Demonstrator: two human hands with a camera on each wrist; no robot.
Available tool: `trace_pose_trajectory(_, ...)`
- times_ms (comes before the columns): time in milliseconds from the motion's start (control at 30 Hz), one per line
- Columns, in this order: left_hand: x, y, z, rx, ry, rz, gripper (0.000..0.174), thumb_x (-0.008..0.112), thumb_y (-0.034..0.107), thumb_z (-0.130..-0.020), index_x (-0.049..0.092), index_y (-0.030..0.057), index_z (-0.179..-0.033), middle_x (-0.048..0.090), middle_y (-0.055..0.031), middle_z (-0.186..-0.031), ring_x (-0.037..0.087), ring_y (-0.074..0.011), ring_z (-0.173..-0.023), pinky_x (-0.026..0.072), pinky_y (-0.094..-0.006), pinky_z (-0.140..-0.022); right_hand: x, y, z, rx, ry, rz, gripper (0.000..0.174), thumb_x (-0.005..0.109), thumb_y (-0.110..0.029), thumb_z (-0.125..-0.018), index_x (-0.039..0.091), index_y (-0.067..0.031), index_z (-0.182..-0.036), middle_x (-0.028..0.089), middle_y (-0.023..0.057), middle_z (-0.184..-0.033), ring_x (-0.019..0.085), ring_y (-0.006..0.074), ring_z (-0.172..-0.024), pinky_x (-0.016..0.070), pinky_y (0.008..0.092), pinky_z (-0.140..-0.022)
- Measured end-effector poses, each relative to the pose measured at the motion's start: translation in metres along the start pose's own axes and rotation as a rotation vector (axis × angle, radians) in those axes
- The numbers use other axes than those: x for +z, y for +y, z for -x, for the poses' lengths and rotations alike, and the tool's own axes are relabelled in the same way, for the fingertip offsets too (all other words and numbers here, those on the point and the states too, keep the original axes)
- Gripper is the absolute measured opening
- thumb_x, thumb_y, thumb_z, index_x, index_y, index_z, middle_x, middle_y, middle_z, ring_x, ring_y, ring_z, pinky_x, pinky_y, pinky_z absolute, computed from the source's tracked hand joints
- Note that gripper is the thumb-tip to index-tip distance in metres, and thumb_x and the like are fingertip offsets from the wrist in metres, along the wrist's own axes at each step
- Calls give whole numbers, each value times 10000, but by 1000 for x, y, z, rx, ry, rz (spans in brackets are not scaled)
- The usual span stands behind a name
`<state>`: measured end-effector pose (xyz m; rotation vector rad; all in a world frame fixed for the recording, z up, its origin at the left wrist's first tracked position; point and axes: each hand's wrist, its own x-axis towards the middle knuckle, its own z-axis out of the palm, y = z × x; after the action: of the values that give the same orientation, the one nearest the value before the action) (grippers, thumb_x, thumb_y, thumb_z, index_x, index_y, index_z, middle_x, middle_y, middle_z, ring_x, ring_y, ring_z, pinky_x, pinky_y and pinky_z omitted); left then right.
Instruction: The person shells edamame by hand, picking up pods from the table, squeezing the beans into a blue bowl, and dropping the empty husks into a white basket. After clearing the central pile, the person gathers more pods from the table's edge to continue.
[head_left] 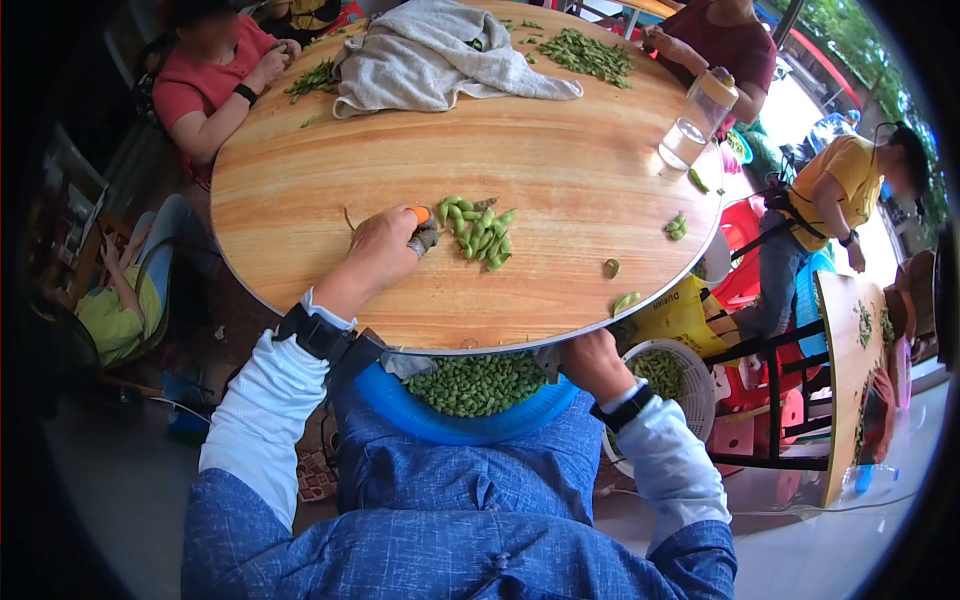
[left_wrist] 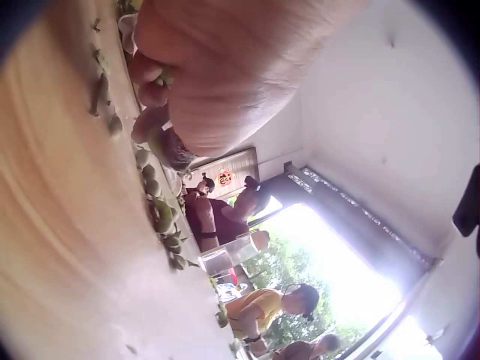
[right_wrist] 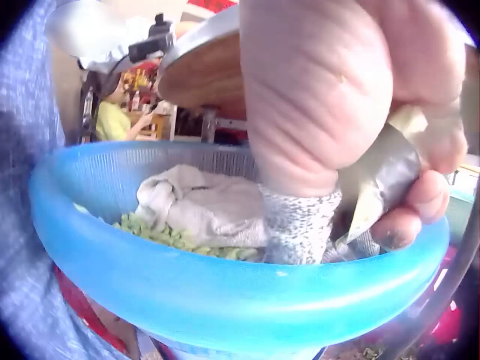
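My left hand (head_left: 385,248) is low over the round wooden table, its fingers curled beside a small pile of green soybean pods (head_left: 485,240). An orange cover and a grey wrap show on its fingertips. In the left wrist view a green pod (left_wrist: 165,76) shows between the fingers. My right hand (head_left: 597,365) is at the table's near edge, over the rim of a blue basin (right_wrist: 225,289). Its thumb has a speckled cloth wrap (right_wrist: 300,225), and its fingers curl near silvery tape; I cannot tell whether it holds anything. Green beans (head_left: 480,385) and a pale cloth (right_wrist: 202,206) lie in the basin.
A grey towel (head_left: 440,60) and more pods (head_left: 590,57) lie at the table's far side. A clear bottle (head_left: 697,120) stands at the right edge, above a few stray pods. A white basket (head_left: 705,395) is beside my right knee. Several people sit or stand around.
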<state>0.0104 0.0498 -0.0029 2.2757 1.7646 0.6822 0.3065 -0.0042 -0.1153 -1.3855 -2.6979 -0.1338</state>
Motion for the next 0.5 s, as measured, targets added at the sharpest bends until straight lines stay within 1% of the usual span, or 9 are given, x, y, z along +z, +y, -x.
trace_pose_trajectory(33,2,-4,2,-30,0,142,111,551,90,-742,566,17,-824,562,-146,-765,546,-278,-679,430,-345,-636,10,-1,-3,-109,230,110,332,538,-139,-664,583,-36,-977,561,155,-1005,526,291,-964,400,419,-825)
trace_pose_trajectory(100,5,-14,6,-87,3,424,78,545,61,-757,561,12,-814,572,-119,-701,546,-214,-616,429,-302,-599,22,-4,-11,-83,-33,126,423,431,-170,-760,426,-51,-1166,389,154,-1217,346,300,-1142,275,472,-932)
trace_pose_trajectory(133,5,-14,10,-113,3,572,61,537,48,-767,557,9,-810,562,-92,-685,532,-180,-610,423,-279,-592,26,-5,-14,-68,-165,134,471,378,-185,-808,348,-59,-1261,303,153,-1324,256,304,-1230,213,498,-986)
trace_pose_trajectory(200,6,-10,20,-161,0,872,38,521,21,-787,551,5,-802,543,-38,-651,504,-111,-597,410,-232,-576,48,1,-15,-108,-2,105,464,445,-135,-738,427,-46,-1193,407,148,-1237,349,292,-1176,254,457,-980)
trace_pose_trajectory(233,8,-9,24,-160,14,895,41,511,15,-793,550,4,-801,533,-23,-655,497,-97,-603,407,-224,-575,57,3,-14,-129,78,90,462,479,-111,-704,466,-39,-1160,459,146,-1193,395,285,-1148,275,437,-977)
trace_pose_trajectory(267,12,-9,28,-162,27,919,47,502,10,-800,548,3,-800,523,-8,-658,490,-83,-609,405,-216,-574,66,5,-12,-118,118,39,451,460,-139,-727,458,-38,-1167,453,136,-1201,395,287,-1145,271,456,-973)
trace_pose_trajectory(300,15,-10,30,-165,39,944,55,493,5,-806,547,2,-799,513,7,-662,483,-69,-615,403,-207,-573,59,7,-13,-143,160,62,440,455,-146,-731,467,-39,-1158,461,135,-1192,406,293,-1135,274,464,-968)
trace_pose_trajectory(367,23,-13,33,-140,90,965,51,496,10,-807,546,5,-805,517,3,-659,482,-69,-609,403,-205,-572,47,9,-13,-195,234,104,421,444,-160,-739,486,-41,-1141,476,133,-1175,426,305,-1113,280,481,-957)
trace_pose_trajectory(500,25,-10,36,-129,121,1023,53,493,13,-808,546,8,-806,519,1,-657,478,-62,-605,400,-199,-566,36,6,-9,-169,247,280,405,453,-173,-735,511,-45,-1115,503,133,-1140,453,318,-1080,310,493,-923)
